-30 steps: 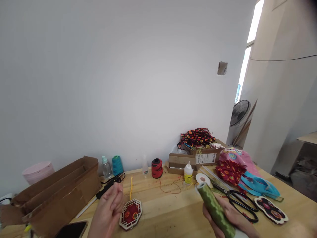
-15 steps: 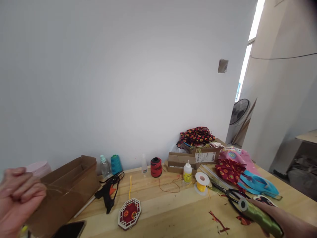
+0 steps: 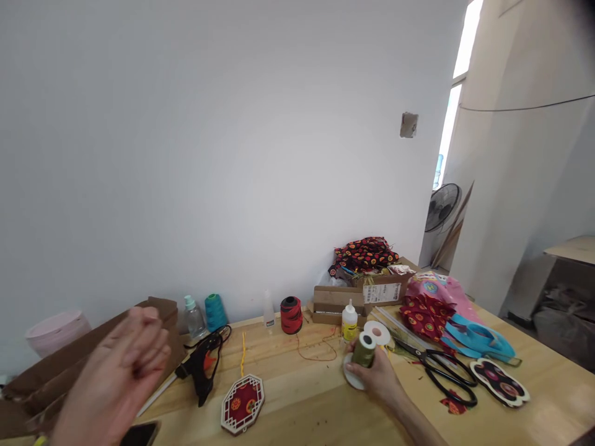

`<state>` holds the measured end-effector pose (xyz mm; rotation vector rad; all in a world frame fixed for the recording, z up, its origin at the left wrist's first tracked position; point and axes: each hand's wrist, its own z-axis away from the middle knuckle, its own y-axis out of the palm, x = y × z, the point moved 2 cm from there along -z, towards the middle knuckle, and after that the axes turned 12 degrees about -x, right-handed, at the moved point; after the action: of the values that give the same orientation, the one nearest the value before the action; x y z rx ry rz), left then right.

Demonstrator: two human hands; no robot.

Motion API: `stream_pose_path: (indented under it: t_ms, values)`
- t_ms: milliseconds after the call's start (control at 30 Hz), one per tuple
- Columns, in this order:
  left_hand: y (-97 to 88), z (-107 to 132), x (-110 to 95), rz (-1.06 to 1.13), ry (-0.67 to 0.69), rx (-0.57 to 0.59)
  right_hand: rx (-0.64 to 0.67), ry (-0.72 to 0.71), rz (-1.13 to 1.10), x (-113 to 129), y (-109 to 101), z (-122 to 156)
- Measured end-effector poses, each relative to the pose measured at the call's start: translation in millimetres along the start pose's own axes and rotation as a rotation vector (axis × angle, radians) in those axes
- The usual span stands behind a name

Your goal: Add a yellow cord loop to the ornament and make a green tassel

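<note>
My right hand (image 3: pixel 379 371) is wrapped round a spool of green thread (image 3: pixel 363 350), held upright just in front of the yellow thread spool (image 3: pixel 377 332). A pale round disc (image 3: pixel 355 373) shows below the green spool; whether it belongs to it I cannot tell. My left hand (image 3: pixel 125 365) is raised on the left with its fingers pinched closed, and what they hold, if anything, does not show. Behind it stands a long cardboard box (image 3: pixel 162 310). Between the hands, an octagonal lattice pendant (image 3: pixel 242 404) with red patterned fabric and a yellow cord lies flat.
Along the wall stand a clear bottle (image 3: pixel 194 319), teal thread cone (image 3: pixel 215 313), red thread spool (image 3: pixel 291 316) and glue bottle (image 3: pixel 349 321). A glue gun (image 3: pixel 202 371) lies left. On the right are black scissors (image 3: pixel 441 368), blue ribbon (image 3: pixel 483 341) and a fabric-inlaid piece (image 3: pixel 499 382).
My right hand has carried the green spool from the lower right edge leftward to beside the yellow spool and turned it upright. My left hand has moved right, in front of the cardboard box, still closed.
</note>
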<state>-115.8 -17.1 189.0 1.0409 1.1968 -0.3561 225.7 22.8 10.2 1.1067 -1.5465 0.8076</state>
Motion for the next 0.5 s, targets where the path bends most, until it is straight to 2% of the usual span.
stream_pose_path:
  t_ms: [67, 133, 233, 300, 400, 433, 467, 500]
  values:
    - [5.6, 10, 16, -0.077, -0.029, 0.074, -0.039, -0.001, 0.005, -9, 16, -6]
    - [4.9, 15, 28, -0.182, -0.060, 0.154, -0.068, -0.005, 0.007, -13, 19, -10]
    - [-1.4, 15, 38, -0.374, -0.016, 0.211, -0.101, -0.022, -0.010, -10, 7, -6]
    - [-2.1, 15, 41, -0.487, 0.049, 0.250, -0.169, -0.027, -0.033, -3, -5, 7]
    - [8.8, 24, 45, -0.600, 0.108, 0.350, -0.291, -0.056, -0.072, 16, -6, 35]
    - [15.7, 29, 47, -0.626, 0.105, 0.400, -0.260, -0.067, -0.106, 25, 2, 45]
    - [23.7, 36, 49, -0.645, 0.100, 0.463, -0.176, -0.058, -0.155, 34, 14, 55]
    - [32.1, 43, 52, -0.659, 0.094, 0.530, -0.030, -0.025, -0.218, 43, 31, 63]
